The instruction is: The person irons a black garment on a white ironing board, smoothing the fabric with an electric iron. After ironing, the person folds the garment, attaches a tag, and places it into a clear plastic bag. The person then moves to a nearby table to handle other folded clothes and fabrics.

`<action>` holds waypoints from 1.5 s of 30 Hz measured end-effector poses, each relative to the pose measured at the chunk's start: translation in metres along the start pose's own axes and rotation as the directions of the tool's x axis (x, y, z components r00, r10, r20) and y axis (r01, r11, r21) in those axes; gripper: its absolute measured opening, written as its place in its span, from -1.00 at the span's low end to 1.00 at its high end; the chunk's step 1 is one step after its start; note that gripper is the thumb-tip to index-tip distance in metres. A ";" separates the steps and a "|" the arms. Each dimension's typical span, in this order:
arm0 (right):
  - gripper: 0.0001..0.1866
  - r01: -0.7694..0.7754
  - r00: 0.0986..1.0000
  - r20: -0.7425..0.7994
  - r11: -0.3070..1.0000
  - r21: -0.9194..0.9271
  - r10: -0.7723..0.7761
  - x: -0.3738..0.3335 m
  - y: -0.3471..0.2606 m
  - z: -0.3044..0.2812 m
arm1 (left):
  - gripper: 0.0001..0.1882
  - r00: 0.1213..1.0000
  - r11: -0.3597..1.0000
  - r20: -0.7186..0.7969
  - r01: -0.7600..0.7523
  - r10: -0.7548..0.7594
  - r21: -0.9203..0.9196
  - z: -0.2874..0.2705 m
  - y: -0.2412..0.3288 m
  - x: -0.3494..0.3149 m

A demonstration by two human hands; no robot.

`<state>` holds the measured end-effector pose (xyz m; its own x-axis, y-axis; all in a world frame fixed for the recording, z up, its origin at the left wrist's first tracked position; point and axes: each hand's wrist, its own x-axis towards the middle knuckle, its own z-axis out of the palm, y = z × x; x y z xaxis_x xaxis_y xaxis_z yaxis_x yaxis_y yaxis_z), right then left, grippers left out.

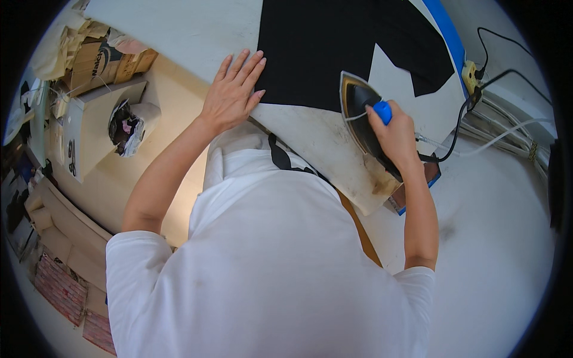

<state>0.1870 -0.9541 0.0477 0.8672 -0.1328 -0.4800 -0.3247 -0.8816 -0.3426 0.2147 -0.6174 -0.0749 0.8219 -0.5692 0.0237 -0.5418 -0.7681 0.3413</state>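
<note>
A black piece of cloth (316,53) lies spread on a white-covered ironing table (185,30). My left hand (236,95) rests flat at the cloth's left edge, fingers stretched forward, thumb pointing toward the cloth. In my right hand (391,134) is a steam iron (358,113) with a blue part at its handle. Its pointed tip is at the cloth's near edge, while its body lies over the white cover. Whether the soleplate touches the surface is hard to make out. The cloth's right part narrows and folds around a pale gap.
A black cord (456,137) and a pale hose run right from the iron toward a yellowish socket box (470,74). Bundled cables (501,128) lie along the right wall. Left are a cardboard box (98,62), a white stand (107,113), a bag (128,128) and a beige sofa (71,232).
</note>
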 end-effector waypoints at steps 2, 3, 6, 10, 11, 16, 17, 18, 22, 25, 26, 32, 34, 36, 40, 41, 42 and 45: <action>-0.56 0.148 0.986 0.082 0.987 -0.059 -0.143 -0.010 -0.007 0.005 | -0.35 0.999 0.998 -0.041 -0.007 0.005 -0.058 0.001 -0.010 0.005; -0.56 0.197 0.978 0.081 0.976 -0.088 -0.190 -0.016 -0.016 0.010 | -0.35 0.998 0.996 -0.058 -0.017 0.012 -0.085 0.001 -0.018 0.012; -0.57 0.304 0.946 0.163 0.943 -0.136 -0.281 -0.016 -0.069 0.024 | -0.35 0.988 0.998 -0.144 -0.041 0.046 0.037 0.008 -0.048 0.045; -0.57 0.466 0.885 0.136 0.859 -0.213 -0.446 0.004 -0.111 0.044 | -0.42 0.987 0.997 -0.158 -0.021 0.011 -0.068 -0.008 -0.065 0.108; -0.56 0.452 0.892 0.115 0.863 -0.227 -0.437 0.011 -0.115 0.045 | -0.40 0.989 0.997 -0.145 -0.022 0.011 -0.073 -0.006 -0.073 0.118; -0.54 0.344 0.938 -0.005 0.935 -0.087 -0.346 0.040 -0.114 0.047 | -0.36 0.991 0.994 -0.128 -0.051 0.039 -0.092 -0.009 -0.092 0.130; -0.54 0.382 0.924 0.016 0.917 -0.113 -0.383 0.037 -0.116 0.046 | -0.36 0.992 0.993 -0.123 -0.054 0.041 -0.104 -0.009 -0.093 0.131; -0.54 0.419 0.908 0.042 0.898 -0.136 -0.418 0.032 -0.123 0.044 | -0.35 0.993 0.992 -0.114 -0.053 0.040 -0.117 -0.008 -0.095 0.131; -0.57 0.521 0.852 0.199 0.824 -0.221 -0.485 0.005 -0.153 0.060 | -0.34 0.984 0.988 -0.171 -0.069 0.045 -0.138 -0.006 -0.097 0.128; -0.58 0.566 0.812 0.289 0.807 -0.170 -0.508 -0.007 -0.152 0.075 | -0.33 0.986 0.986 -0.162 -0.057 0.032 -0.156 -0.007 -0.097 0.128; -0.57 0.550 0.805 0.359 0.820 -0.157 -0.472 -0.010 -0.153 0.074 | -0.32 0.988 0.986 -0.156 -0.045 0.019 -0.159 -0.008 -0.097 0.128; -0.56 0.540 0.840 0.149 0.828 -0.149 -0.522 0.004 -0.157 0.075 | -0.26 0.986 0.976 -0.156 0.029 -0.064 -0.217 -0.004 -0.100 0.131; -0.61 0.512 0.859 0.091 0.842 -0.169 -0.504 0.010 -0.162 0.074 | -0.25 0.985 0.967 -0.158 0.030 -0.072 -0.253 -0.004 -0.099 0.133; -0.61 0.482 0.876 0.079 0.863 -0.149 -0.475 0.014 -0.165 0.073 | -0.24 0.984 0.961 -0.165 0.024 -0.072 -0.274 -0.007 -0.101 0.137; -0.57 0.576 0.815 0.172 0.804 -0.148 -0.553 0.004 -0.154 0.077 | -0.26 0.985 0.961 -0.164 0.000 -0.047 -0.275 -0.009 -0.100 0.137; -0.59 0.561 0.821 0.227 0.814 -0.153 -0.524 0.000 -0.152 0.072 | -0.24 0.992 0.948 -0.081 0.068 -0.098 -0.312 -0.012 -0.097 0.137; -0.59 0.534 0.840 0.212 0.831 -0.156 -0.500 0.000 -0.149 0.069 | -0.31 0.971 0.964 -0.205 0.069 -0.124 -0.258 -0.011 -0.096 0.132; -0.55 0.408 0.912 0.136 0.890 -0.203 -0.387 -0.005 -0.116 0.052 | -0.40 0.916 0.992 -0.388 0.060 -0.097 -0.107 0.018 -0.075 0.109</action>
<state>0.2010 -0.8279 0.0477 0.8650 0.2821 -0.4150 0.1417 -0.9307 -0.3373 0.3414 -0.6275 -0.1147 0.8742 -0.3329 0.3534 -0.4696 -0.7648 0.4410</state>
